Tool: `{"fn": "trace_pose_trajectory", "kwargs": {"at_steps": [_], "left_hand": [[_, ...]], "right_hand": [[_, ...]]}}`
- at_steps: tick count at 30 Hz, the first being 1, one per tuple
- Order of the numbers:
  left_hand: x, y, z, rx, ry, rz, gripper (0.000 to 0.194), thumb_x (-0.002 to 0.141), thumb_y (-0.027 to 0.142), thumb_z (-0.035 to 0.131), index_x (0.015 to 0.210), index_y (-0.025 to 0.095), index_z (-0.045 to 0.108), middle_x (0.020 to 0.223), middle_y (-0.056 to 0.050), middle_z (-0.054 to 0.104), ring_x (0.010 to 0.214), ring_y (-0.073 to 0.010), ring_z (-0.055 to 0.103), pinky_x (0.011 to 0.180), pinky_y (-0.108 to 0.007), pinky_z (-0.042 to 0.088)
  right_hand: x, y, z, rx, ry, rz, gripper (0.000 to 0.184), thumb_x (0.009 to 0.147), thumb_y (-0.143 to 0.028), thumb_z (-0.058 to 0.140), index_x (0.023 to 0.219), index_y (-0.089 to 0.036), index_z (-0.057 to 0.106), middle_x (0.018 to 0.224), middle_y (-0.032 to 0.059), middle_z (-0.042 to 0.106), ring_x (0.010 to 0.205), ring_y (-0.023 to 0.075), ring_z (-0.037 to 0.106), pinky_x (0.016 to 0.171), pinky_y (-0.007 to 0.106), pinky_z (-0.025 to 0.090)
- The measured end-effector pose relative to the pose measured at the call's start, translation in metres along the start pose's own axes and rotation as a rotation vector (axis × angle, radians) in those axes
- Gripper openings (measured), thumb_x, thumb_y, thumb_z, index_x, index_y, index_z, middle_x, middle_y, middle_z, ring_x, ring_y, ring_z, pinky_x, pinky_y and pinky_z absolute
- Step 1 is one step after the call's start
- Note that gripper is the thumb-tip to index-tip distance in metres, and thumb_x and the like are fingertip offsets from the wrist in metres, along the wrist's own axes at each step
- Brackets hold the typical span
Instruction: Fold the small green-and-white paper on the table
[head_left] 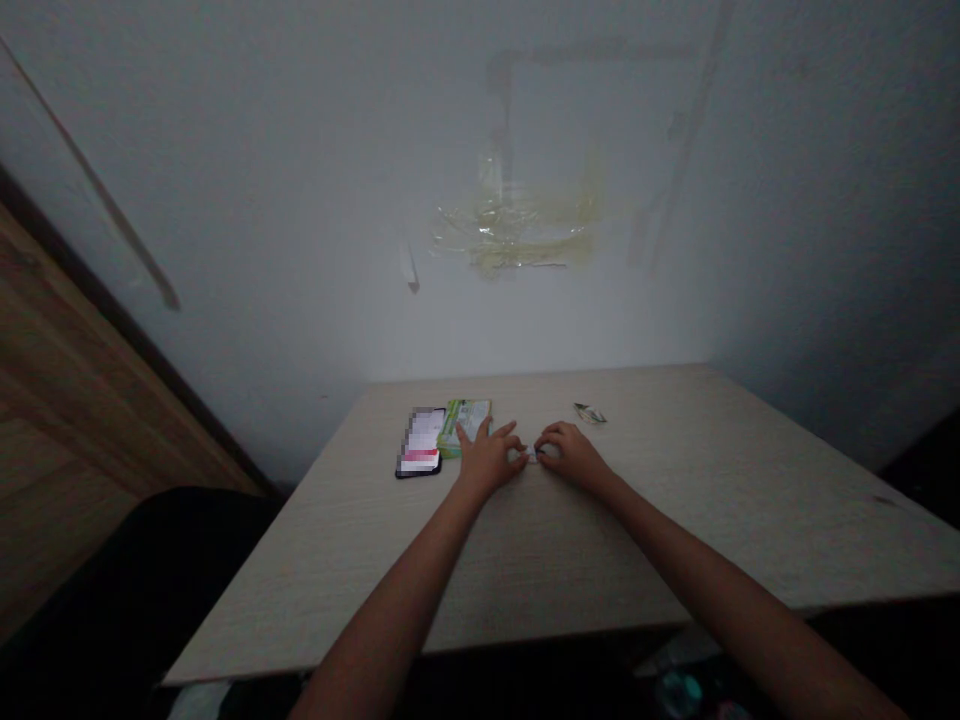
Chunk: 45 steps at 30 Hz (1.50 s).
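Observation:
Between my two hands is a small whitish piece with a dark part at its right end, too small to name. My left hand pinches its left end between thumb and forefinger, the other fingers spread out. From the right, my right hand grips it with curled fingertips, low over the table. A green and white packet lies just beyond my left hand, which partly covers its near edge. To the left of the packet rests a phone with its screen lit.
A pale wooden table stands against a grey wall with peeling clear tape. A small crumpled wrapper-like scrap lies beyond my right hand. A dark chair-like shape is at the left, near a wooden door.

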<state>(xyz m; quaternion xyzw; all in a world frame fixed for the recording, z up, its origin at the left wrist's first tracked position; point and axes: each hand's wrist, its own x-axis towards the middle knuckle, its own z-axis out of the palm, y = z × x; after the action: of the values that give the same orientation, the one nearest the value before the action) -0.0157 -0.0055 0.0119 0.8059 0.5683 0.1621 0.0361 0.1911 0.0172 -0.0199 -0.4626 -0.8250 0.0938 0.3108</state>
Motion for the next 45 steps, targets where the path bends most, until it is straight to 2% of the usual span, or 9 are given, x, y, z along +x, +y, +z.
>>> {"fn": "trace_pose_trajectory", "kwargs": {"at_steps": [6, 18, 25, 29, 33, 45], "left_hand": [[-0.004, 0.002, -0.002, -0.011, -0.024, -0.012, 0.026, 0.084, 0.055, 0.059, 0.103, 0.040, 0.069, 0.150, 0.009, 0.047, 0.145, -0.0380, 0.024, 0.102, -0.082, -0.007], [-0.007, 0.003, 0.005, -0.006, 0.006, -0.034, 0.027, 0.085, 0.054, 0.058, 0.106, 0.040, 0.067, 0.150, 0.006, 0.046, 0.145, -0.0366, 0.024, 0.105, -0.081, -0.005], [-0.005, -0.001, 0.008, -0.051, -0.027, -0.090, 0.026, 0.088, 0.055, 0.054, 0.106, 0.042, 0.069, 0.152, 0.008, 0.044, 0.146, -0.0378, 0.020, 0.103, -0.083, -0.002], [-0.004, -0.002, 0.008, -0.060, -0.009, -0.101, 0.025, 0.086, 0.056, 0.057, 0.103, 0.043, 0.070, 0.151, 0.008, 0.045, 0.145, -0.0383, 0.022, 0.102, -0.083, -0.002], [-0.004, -0.001, 0.008, -0.061, -0.016, -0.113, 0.026, 0.086, 0.056, 0.058, 0.104, 0.042, 0.070, 0.151, 0.007, 0.044, 0.145, -0.0383, 0.022, 0.103, -0.082, -0.001], [-0.003, -0.003, 0.011, -0.049, -0.017, -0.107, 0.026, 0.086, 0.054, 0.058, 0.108, 0.044, 0.068, 0.151, 0.008, 0.044, 0.145, -0.0393, 0.020, 0.102, -0.084, 0.000]], "right_hand": [[-0.002, 0.000, 0.000, 0.013, 0.002, 0.007, 0.021, 0.079, -0.028, 0.068, 0.099, -0.022, 0.073, 0.107, 0.0082, 0.064, 0.103, 0.0228, 0.056, 0.095, 0.038, 0.044], [-0.005, -0.004, 0.000, 0.006, 0.010, 0.008, 0.023, 0.079, -0.026, 0.069, 0.101, -0.022, 0.070, 0.108, 0.0078, 0.062, 0.104, 0.0222, 0.055, 0.094, 0.037, 0.044], [-0.006, -0.004, 0.001, 0.067, 0.032, 0.012, 0.017, 0.080, -0.028, 0.068, 0.096, -0.022, 0.071, 0.105, 0.0071, 0.064, 0.103, 0.0221, 0.056, 0.095, 0.038, 0.043], [-0.004, -0.003, 0.003, 0.065, 0.043, 0.039, 0.016, 0.083, -0.033, 0.068, 0.092, -0.021, 0.071, 0.103, 0.0073, 0.064, 0.102, 0.0220, 0.056, 0.094, 0.037, 0.043], [-0.002, -0.003, 0.007, 0.018, 0.031, 0.069, 0.022, 0.079, -0.039, 0.072, 0.092, -0.021, 0.070, 0.103, 0.0076, 0.062, 0.102, 0.0227, 0.055, 0.092, 0.037, 0.043], [0.002, -0.009, 0.008, -0.017, 0.024, 0.122, 0.022, 0.076, -0.036, 0.075, 0.092, -0.021, 0.069, 0.102, 0.0077, 0.061, 0.102, 0.0232, 0.054, 0.091, 0.036, 0.042]]}}
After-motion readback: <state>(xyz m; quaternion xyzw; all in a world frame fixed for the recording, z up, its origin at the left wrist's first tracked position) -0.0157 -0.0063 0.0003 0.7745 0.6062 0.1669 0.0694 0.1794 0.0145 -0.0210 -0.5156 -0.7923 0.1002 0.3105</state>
